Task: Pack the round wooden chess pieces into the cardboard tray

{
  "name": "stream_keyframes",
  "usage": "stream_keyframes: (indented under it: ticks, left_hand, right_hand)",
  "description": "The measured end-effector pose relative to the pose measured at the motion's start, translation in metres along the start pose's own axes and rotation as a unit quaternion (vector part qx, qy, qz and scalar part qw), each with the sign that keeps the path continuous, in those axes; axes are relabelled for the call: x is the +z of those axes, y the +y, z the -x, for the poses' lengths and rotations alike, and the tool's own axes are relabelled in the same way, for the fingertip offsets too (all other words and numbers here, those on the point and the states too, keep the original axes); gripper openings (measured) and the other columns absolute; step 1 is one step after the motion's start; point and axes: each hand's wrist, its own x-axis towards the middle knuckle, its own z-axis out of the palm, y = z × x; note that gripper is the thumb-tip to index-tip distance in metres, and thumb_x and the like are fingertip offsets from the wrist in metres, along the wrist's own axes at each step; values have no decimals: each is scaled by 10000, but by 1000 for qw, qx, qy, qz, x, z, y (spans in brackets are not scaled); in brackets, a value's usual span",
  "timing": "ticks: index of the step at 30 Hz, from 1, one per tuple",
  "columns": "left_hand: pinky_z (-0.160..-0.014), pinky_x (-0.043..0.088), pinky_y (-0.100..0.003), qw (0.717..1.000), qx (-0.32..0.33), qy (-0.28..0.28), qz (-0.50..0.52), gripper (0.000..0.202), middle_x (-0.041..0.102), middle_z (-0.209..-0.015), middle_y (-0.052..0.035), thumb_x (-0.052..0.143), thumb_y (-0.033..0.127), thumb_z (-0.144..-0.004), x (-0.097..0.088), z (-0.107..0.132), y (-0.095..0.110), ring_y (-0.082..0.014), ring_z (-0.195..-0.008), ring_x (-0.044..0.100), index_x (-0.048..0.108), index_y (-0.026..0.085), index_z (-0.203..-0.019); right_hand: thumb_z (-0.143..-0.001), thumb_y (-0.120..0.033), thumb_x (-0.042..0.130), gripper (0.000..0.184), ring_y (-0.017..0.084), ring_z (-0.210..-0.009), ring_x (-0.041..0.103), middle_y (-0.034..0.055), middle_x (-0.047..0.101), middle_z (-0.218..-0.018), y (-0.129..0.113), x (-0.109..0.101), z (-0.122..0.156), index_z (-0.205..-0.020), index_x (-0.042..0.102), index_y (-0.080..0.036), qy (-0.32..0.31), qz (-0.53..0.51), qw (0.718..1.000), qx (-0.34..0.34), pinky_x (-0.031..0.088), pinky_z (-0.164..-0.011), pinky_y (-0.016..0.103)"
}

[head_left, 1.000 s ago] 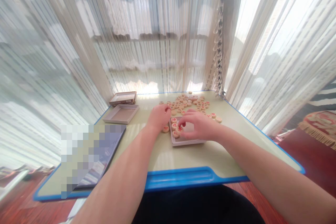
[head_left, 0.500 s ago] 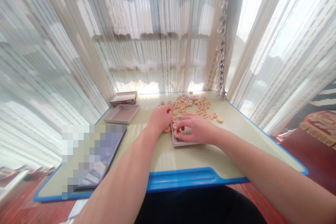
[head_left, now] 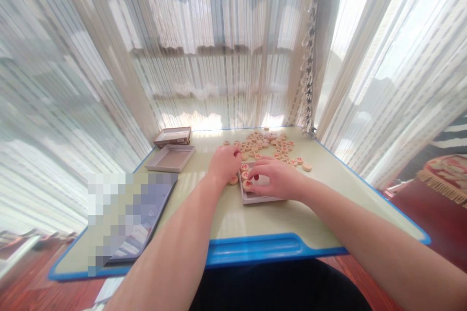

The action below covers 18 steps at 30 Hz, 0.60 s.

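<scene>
My right hand (head_left: 279,177) reaches over a shallow pale box (head_left: 260,199), thumb and forefinger at the edge of a round wooden Chinese chess piece (head_left: 247,185) with a red character. That piece lies in a column along the box's left side, with two more red-marked pieces (head_left: 244,167) behind it. Just left of the box, my left hand (head_left: 225,163) is closed, its fingertips curled together; whatever they hold is hidden. Beneath its wrist side, another red-marked piece (head_left: 233,180) rests on the table, outside the box.
Many loose chess pieces (head_left: 260,141) are spread behind the box. At the back left are an open shallow tray (head_left: 170,158) and a brown-sided box part (head_left: 172,136). A dark flat device (head_left: 146,226), partly pixelated, lies left. The table has a blue rim (head_left: 255,248).
The fingers of my right hand have shifted slightly on the front piece, showing more of its red character. My left hand keeps its curled pose beside the box.
</scene>
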Motion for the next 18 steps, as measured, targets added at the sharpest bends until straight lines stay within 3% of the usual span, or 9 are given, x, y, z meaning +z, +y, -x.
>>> stream_keyframes:
  ticks: [4,8,11,13,18]
  left_hand:
    - [-792,422,-324,1000,16,-3,-7,253,655,-801,-47,396,239,-800,-1,2,2,-205,-852,552,645,203,-780]
    - [-843,396,-333,999,31,2,-8,277,649,-832,-50,371,247,-822,-3,2,5,-202,-878,538,644,202,-799]
    - [-868,383,-334,999,33,11,-2,305,639,-869,-57,344,265,-842,-5,2,6,-204,-912,521,640,194,-817]
    - [-862,386,-336,999,35,12,-1,329,629,-871,-61,323,284,-856,-5,3,7,-209,-922,512,635,190,-817]
    - [-861,384,-327,999,46,11,21,353,615,-850,-48,299,316,-877,-4,5,7,-192,-906,512,619,191,-798]
  right_hand:
    - [-762,-202,511,288,143,-741,528,16,607,-796,15,-10,2,-1033,607,-225,89,-11,993,77,400,-688,264]
    - [-763,-180,448,399,137,-687,530,27,597,-857,51,-21,7,-1151,527,-225,208,22,950,230,419,-660,265]
    - [-738,-138,415,408,158,-718,558,58,598,-957,80,-24,13,-1102,573,-239,186,56,921,337,428,-635,271]
    - [-715,-110,418,404,183,-771,575,69,615,-979,94,-22,16,-1037,624,-239,135,75,911,383,431,-644,275]
    - [-718,-119,436,339,222,-933,556,54,639,-1022,108,-13,18,-908,687,-246,49,139,919,365,417,-776,302]
